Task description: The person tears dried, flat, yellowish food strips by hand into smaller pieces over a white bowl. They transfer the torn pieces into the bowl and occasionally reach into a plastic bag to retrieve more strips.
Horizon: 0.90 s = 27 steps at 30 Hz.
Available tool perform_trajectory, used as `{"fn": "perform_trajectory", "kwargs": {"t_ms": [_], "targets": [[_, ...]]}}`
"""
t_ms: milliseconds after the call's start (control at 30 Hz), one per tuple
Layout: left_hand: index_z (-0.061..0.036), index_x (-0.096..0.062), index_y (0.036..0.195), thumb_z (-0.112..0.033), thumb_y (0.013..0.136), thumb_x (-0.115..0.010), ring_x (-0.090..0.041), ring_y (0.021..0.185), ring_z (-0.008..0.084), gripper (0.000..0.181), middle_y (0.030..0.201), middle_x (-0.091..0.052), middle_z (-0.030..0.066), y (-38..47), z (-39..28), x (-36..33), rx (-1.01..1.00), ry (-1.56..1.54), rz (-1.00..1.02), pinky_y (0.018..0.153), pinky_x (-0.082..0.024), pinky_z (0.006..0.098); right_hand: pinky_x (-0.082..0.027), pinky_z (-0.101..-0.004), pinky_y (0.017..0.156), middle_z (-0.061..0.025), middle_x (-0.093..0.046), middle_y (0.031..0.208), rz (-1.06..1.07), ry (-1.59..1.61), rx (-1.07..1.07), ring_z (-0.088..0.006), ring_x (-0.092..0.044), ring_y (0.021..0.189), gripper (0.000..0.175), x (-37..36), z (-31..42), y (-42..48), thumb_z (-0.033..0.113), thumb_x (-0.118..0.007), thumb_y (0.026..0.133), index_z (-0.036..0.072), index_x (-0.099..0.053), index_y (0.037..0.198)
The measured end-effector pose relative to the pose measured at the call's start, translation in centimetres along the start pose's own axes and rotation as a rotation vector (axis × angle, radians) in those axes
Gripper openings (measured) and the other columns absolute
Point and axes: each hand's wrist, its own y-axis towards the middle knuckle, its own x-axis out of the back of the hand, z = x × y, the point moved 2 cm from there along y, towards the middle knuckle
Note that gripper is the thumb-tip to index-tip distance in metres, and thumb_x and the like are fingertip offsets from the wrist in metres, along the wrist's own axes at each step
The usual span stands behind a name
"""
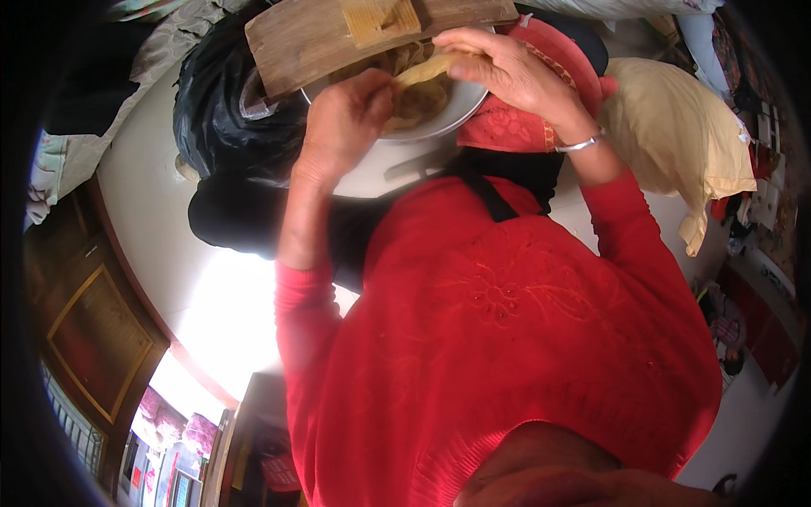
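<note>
Between my two hands a pale yellow, limp strip of material (426, 71) is stretched above a white basin (451, 121). My left hand (347, 120) grips one end in closed fingers. My right hand (507, 73), with a silver bangle at the wrist, pinches the other end between thumb and fingers. In the basin lies more wet, yellowish-brown stringy material (421, 104) in brownish liquid; what it is I cannot tell. A wooden board (304, 47) lies across the far side of the basin, with a smaller light wood block (380, 22) on it.
A black plastic bag (215, 108) stands left of the basin. A red patterned towel (507, 127) drapes over my leg on the right, beside a cream cloth sack (671, 127). A wooden door (95, 336) is at the far left. Another person (728, 329) is small at the right edge.
</note>
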Motion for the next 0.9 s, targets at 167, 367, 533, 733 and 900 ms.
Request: {"fn": "perform_trajectory", "kwargs": {"t_ms": [167,367,533,733,900], "targets": [[0.0019,-0.062,0.102,-0.013,0.09,-0.052,-0.061,0.077,0.0149,0.021,0.082,-0.066,0.0102,0.3,-1.4,1.3,-0.013,0.072,0.011,0.073,-0.048,0.0272,-0.042,-0.023,0.054,-0.0032,-0.055,0.073,0.061,0.756,-0.34,-0.0071,-0.048,0.058,0.04,-0.5,-4.9,0.6,0.038,-0.051,0.094,-0.001,-0.061,0.094],[0.0036,-0.065,0.085,-0.032,0.094,-0.054,-0.053,0.063,0.0102,0.038,0.07,-0.061,0.0032,2.8,1.0,1.1,0.089,-0.125,-0.136,0.059,-0.044,0.0248,-0.037,-0.0221,0.047,0.0028,-0.053,0.06,0.509,0.185,-0.153,-0.0031,-0.045,0.053,0.015,-4.5,1.1,-1.3,0.012,-0.056,0.091,0.002,-0.067,0.088],[-0.0025,-0.064,0.086,-0.029,0.095,-0.05,-0.043,0.05,0.0085,0.032,0.058,-0.048,-0.0001,2.7,0.8,-3.1,0.135,-0.905,0.031,0.047,-0.034,0.0221,-0.044,-0.0197,0.054,0.0031,-0.057,0.062,-0.028,0.546,0.011,-0.0023,-0.052,0.058,0.02,-3.7,4.9,-0.4,0.016,-0.063,0.089,0.007,-0.067,0.106],[-0.0064,-0.054,0.111,-0.014,0.093,-0.052,-0.035,0.048,0.0046,0.02,0.067,-0.048,-0.0026,1.9,-0.9,-6.3,0.172,-1.268,0.039,0.042,-0.026,0.0176,-0.05,-0.0303,0.055,-0.01,-0.066,0.072,-0.436,0.018,0.06,-0.0201,-0.065,0.062,0.02,-5.3,-0.3,1.4,0.01,-0.057,0.087,0.012,-0.068,0.104],[-0.0066,-0.055,0.106,-0.013,0.093,-0.054,-0.038,0.05,0.0041,0.015,0.065,-0.048,-0.0035,2.0,0.9,-6.6,0.281,-1.385,0.164,0.042,-0.027,0.0173,-0.048,-0.036,0.051,-0.0102,-0.064,0.07,-0.522,-0.344,0.19,-0.0268,-0.063,0.061,0.017,-5.0,-1.1,2.3,0.013,-0.057,0.085,0.015,-0.069,0.096]]}}
